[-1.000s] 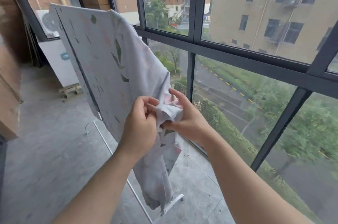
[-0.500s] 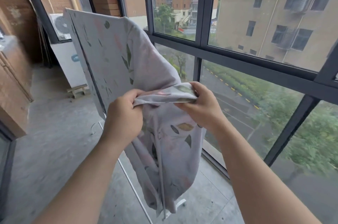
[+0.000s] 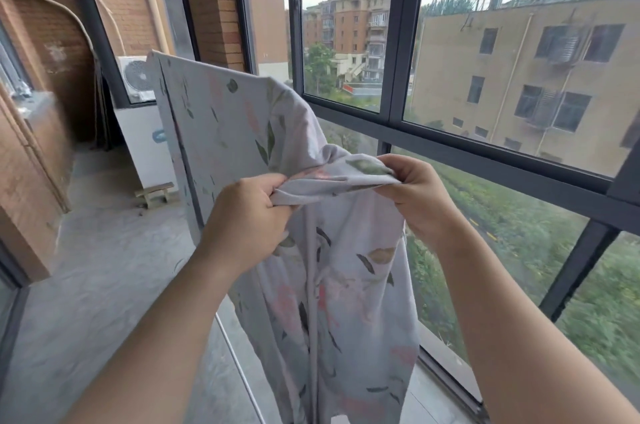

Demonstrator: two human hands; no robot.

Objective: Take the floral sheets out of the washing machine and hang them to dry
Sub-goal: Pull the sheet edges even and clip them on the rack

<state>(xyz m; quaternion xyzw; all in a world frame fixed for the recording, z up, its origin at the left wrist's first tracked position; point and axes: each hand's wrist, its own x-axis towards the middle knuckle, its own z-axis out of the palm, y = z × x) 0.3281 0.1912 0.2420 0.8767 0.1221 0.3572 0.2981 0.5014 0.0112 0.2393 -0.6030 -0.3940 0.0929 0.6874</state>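
Observation:
A pale grey floral sheet [image 3: 225, 132] with green leaves and pink blooms is draped over a drying rack, stretched flat at its far end. Its near end hangs down in folds toward the floor. My left hand [image 3: 246, 219] grips the sheet's top edge in a fist. My right hand [image 3: 412, 191] pinches the same edge a little to the right. The edge runs taut between both hands at chest height. The rack's top bar is hidden under the cloth.
A thin white rack leg [image 3: 239, 371] slants across the grey concrete floor. A dark-framed window wall [image 3: 485, 160] runs along the right. A white appliance [image 3: 145, 146] and a small wooden stool [image 3: 154, 193] stand at the far end. Brick wall is on the left.
My hands have risen and moved apart, spreading the bunched edge of the sheet into a taut span between them.

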